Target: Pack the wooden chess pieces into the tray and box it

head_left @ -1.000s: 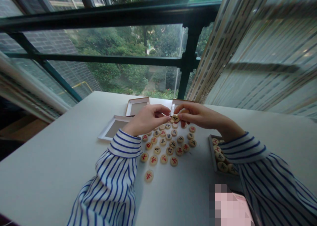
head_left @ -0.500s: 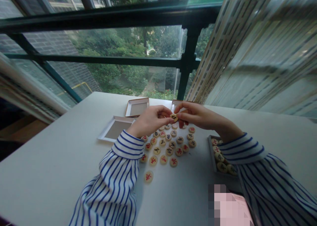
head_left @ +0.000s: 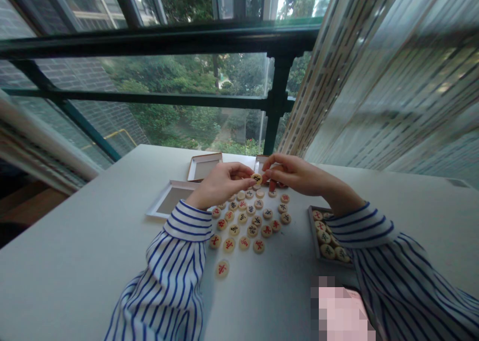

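Observation:
My left hand [head_left: 222,184] pinches a round xiangqi piece [head_left: 256,178] with a dark character between thumb and fingers, above the table. Close at its right side is my right hand [head_left: 294,175], fingers bent and a little apart; whether the tips touch the piece I cannot tell. Below both hands lie many more round pieces with red or dark characters, among them a red-marked piece [head_left: 259,246] and a dark-marked piece [head_left: 234,230]. Nearest to me is a single red-marked piece [head_left: 222,268]. Some pieces at the back are partly hidden by my hands.
On the right, a grey box [head_left: 315,236] holds several pieces, partly covered by my right sleeve. Shallow trays lie at the left [head_left: 159,206] and the back [head_left: 192,169]; another box [head_left: 259,162] is mostly behind my right hand. A blurred pink object [head_left: 344,313] is at the bottom right.
The view has tilted up slightly, shifting everything a little down and left. My right fingers have drawn slightly away from the piece, which stays in my left hand.

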A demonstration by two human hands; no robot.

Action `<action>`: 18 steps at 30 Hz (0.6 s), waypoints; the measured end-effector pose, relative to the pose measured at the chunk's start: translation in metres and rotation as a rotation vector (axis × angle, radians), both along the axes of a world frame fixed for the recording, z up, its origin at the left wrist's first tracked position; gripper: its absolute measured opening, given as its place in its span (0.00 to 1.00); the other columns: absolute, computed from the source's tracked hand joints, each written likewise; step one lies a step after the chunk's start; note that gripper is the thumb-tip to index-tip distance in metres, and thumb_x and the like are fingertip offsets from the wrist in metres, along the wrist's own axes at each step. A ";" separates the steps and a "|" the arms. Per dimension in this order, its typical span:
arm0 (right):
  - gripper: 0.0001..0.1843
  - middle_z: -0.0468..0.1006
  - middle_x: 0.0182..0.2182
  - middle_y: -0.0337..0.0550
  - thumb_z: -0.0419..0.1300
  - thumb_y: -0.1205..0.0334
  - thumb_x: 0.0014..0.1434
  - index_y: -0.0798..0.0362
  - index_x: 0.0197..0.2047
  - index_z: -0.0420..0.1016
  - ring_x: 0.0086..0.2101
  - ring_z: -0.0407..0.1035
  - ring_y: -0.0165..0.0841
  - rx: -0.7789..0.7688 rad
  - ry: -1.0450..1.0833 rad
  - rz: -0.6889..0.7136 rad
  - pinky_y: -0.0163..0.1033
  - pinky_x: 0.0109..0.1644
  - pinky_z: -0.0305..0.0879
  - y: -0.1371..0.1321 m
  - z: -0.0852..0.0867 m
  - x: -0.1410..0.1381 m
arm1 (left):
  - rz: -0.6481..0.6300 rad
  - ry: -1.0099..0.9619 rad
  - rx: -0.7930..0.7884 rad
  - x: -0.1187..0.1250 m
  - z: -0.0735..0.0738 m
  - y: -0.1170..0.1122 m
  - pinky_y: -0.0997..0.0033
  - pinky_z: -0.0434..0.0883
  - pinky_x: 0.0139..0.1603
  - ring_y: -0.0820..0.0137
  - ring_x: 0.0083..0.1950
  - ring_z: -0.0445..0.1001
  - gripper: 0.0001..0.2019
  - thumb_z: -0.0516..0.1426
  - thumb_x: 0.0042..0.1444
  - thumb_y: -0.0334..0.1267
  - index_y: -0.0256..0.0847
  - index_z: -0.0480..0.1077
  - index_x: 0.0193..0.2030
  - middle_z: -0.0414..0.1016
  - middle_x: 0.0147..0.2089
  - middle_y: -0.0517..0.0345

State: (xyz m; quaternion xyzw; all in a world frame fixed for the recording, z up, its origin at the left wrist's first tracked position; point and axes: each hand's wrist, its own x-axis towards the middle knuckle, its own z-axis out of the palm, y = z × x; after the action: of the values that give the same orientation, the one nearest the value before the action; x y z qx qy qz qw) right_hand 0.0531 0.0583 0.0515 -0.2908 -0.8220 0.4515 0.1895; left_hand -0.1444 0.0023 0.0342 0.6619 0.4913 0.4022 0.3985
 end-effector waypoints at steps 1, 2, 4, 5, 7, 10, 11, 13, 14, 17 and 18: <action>0.06 0.77 0.28 0.39 0.52 0.61 0.58 0.53 0.38 0.62 0.26 0.69 0.27 0.003 0.012 -0.002 0.30 0.24 0.60 -0.001 0.003 0.001 | 0.007 0.000 0.003 0.000 0.000 0.000 0.72 0.69 0.35 0.71 0.34 0.73 0.14 0.61 0.46 0.40 0.33 0.72 0.37 0.76 0.34 0.53; 0.05 0.77 0.30 0.41 0.52 0.61 0.58 0.53 0.38 0.62 0.27 0.70 0.27 0.006 0.028 -0.003 0.31 0.25 0.62 -0.002 0.005 0.002 | 0.012 -0.002 0.002 0.000 0.001 0.000 0.72 0.70 0.35 0.71 0.35 0.73 0.14 0.61 0.46 0.40 0.33 0.72 0.37 0.76 0.35 0.52; 0.05 0.77 0.33 0.43 0.52 0.62 0.57 0.53 0.37 0.61 0.28 0.70 0.28 0.015 0.062 -0.007 0.33 0.28 0.64 -0.005 0.011 0.005 | 0.020 -0.007 -0.006 0.001 0.002 -0.001 0.71 0.70 0.36 0.70 0.35 0.73 0.15 0.61 0.45 0.41 0.33 0.72 0.38 0.76 0.35 0.52; 0.05 0.77 0.33 0.43 0.53 0.62 0.57 0.53 0.37 0.61 0.28 0.70 0.28 0.021 0.080 -0.009 0.34 0.28 0.65 -0.006 0.014 0.007 | 0.022 -0.010 -0.013 0.002 0.002 -0.001 0.71 0.70 0.36 0.70 0.36 0.74 0.15 0.62 0.45 0.41 0.33 0.72 0.37 0.76 0.35 0.52; 0.05 0.77 0.33 0.43 0.53 0.62 0.57 0.53 0.37 0.62 0.29 0.70 0.28 0.038 0.096 -0.019 0.35 0.30 0.65 -0.009 0.019 0.013 | 0.021 -0.018 -0.023 0.004 0.003 -0.001 0.70 0.70 0.37 0.70 0.36 0.74 0.14 0.62 0.45 0.41 0.34 0.72 0.37 0.77 0.36 0.51; 0.05 0.77 0.32 0.43 0.53 0.62 0.56 0.53 0.37 0.63 0.29 0.70 0.29 0.098 0.066 -0.044 0.35 0.31 0.66 -0.013 0.024 0.026 | 0.014 -0.029 -0.021 0.007 0.003 -0.001 0.70 0.70 0.38 0.70 0.36 0.74 0.14 0.62 0.45 0.41 0.34 0.72 0.38 0.77 0.36 0.52; 0.06 0.78 0.32 0.43 0.53 0.62 0.56 0.53 0.38 0.64 0.30 0.70 0.29 0.120 0.056 -0.057 0.36 0.32 0.66 -0.014 0.025 0.031 | 0.013 -0.029 -0.019 0.008 0.003 -0.001 0.70 0.70 0.38 0.70 0.36 0.74 0.15 0.62 0.45 0.41 0.34 0.72 0.38 0.77 0.36 0.52; 0.06 0.78 0.32 0.43 0.53 0.61 0.56 0.53 0.38 0.64 0.30 0.70 0.29 0.145 0.049 -0.085 0.37 0.34 0.66 -0.017 0.027 0.041 | 0.010 -0.024 -0.013 0.011 0.003 -0.002 0.71 0.70 0.36 0.71 0.36 0.73 0.16 0.62 0.45 0.42 0.34 0.72 0.38 0.76 0.36 0.52; 0.06 0.78 0.32 0.42 0.53 0.61 0.56 0.52 0.37 0.64 0.30 0.70 0.29 0.148 0.045 -0.099 0.37 0.35 0.66 -0.019 0.028 0.047 | 0.006 -0.018 -0.013 0.013 0.002 -0.002 0.72 0.70 0.36 0.71 0.36 0.73 0.16 0.62 0.45 0.42 0.34 0.72 0.39 0.76 0.36 0.52; 0.06 0.77 0.32 0.42 0.53 0.60 0.56 0.52 0.37 0.64 0.30 0.70 0.28 0.144 0.020 -0.131 0.37 0.35 0.67 -0.024 0.028 0.062 | -0.019 -0.016 -0.027 0.020 0.001 -0.003 0.72 0.69 0.36 0.71 0.36 0.73 0.16 0.61 0.45 0.42 0.33 0.72 0.39 0.76 0.37 0.51; 0.06 0.77 0.32 0.42 0.53 0.60 0.56 0.52 0.37 0.64 0.30 0.70 0.28 0.144 0.011 -0.137 0.37 0.35 0.67 -0.025 0.027 0.066 | -0.028 -0.022 -0.037 0.022 0.001 -0.004 0.72 0.69 0.36 0.71 0.36 0.73 0.16 0.62 0.45 0.42 0.33 0.71 0.39 0.76 0.37 0.51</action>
State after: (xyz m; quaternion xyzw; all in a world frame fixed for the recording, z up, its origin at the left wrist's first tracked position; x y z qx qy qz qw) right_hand 0.1192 0.0328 0.0787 -0.3294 -0.8293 0.3790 0.2450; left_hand -0.1222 -0.0016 0.0350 0.6567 0.4850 0.3946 0.4217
